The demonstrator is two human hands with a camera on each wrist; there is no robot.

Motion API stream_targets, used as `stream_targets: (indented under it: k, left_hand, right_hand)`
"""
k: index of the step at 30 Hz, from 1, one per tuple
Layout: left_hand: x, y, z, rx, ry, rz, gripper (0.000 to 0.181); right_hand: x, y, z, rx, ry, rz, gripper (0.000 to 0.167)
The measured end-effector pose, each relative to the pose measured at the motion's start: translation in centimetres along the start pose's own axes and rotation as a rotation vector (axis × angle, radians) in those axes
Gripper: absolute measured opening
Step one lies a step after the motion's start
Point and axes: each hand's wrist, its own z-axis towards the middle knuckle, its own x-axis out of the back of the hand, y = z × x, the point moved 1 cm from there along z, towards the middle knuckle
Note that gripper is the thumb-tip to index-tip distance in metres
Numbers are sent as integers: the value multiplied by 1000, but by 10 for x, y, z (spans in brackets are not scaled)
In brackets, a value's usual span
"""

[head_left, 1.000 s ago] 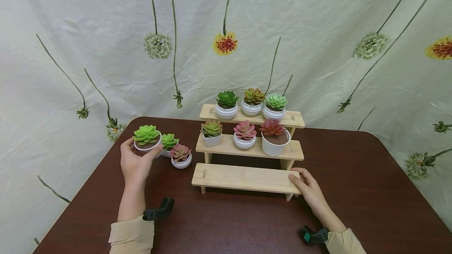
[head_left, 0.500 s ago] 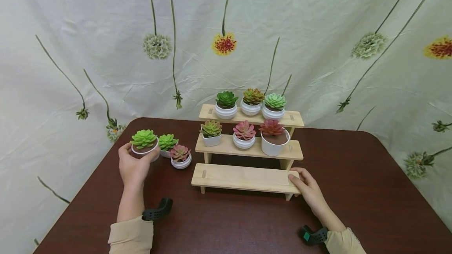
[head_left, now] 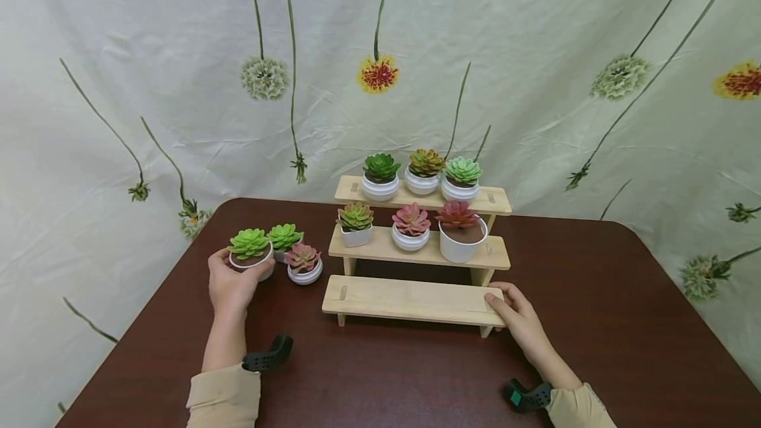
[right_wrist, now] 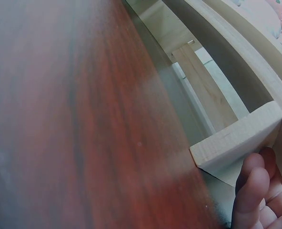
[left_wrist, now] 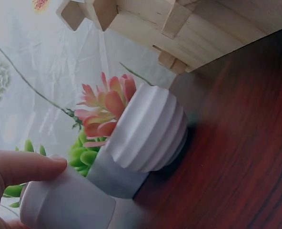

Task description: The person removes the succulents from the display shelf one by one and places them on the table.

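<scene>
My left hand (head_left: pixel 232 285) grips a white round pot with a bright green succulent (head_left: pixel 250 243) at the table's left. In the left wrist view its thumb lies on the white pot (left_wrist: pixel 69 200); whether the base touches the table I cannot tell. Close behind stand another green succulent (head_left: pixel 284 236) in a grey-white pot and a pink succulent (head_left: pixel 303 259) in a ribbed white pot. My right hand (head_left: pixel 520 316) holds the right end of the wooden tiered stand's lowest shelf (head_left: pixel 410 298), thumb on top. Its curled fingers (right_wrist: pixel 255 183) show beside the shelf's leg in the right wrist view.
On the middle shelf (head_left: pixel 383 248) sit three potted succulents, the rightmost a red one (head_left: pixel 460 233) in a bigger white pot. Three more, including a dark green one (head_left: pixel 382 174), line the top shelf (head_left: pixel 351 189). A flowered cloth (head_left: pixel 523 71) hangs behind the dark red-brown table (head_left: pixel 380 375).
My left hand with the green succulent drifted slightly left, then came back right and lower, closer to the two other pots. The right hand and the stand have stayed put.
</scene>
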Motion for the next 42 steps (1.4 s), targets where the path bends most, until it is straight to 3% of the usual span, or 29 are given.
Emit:
stream_targets:
  k: [7,11,22,33,42]
  left_hand:
    - [-5,-8,2,20,-48,64,93]
    - [-5,-9,2,17,-42,74,91]
    - [0,9,-2,-41,-27,69,87]
    - [-1,37,-19,-228,54,29,70]
    - [-15,55,-38,-345,31,-36,61]
  right_hand:
    - [0,1,1,2,2,-6,29]
    - [0,1,1,1,1,-6,29]
    - [0,0,0,-1,2,-4,30]
    - [0,0,0,4,3,-3,30]
    - [0,1,0,2,2,-2,30]
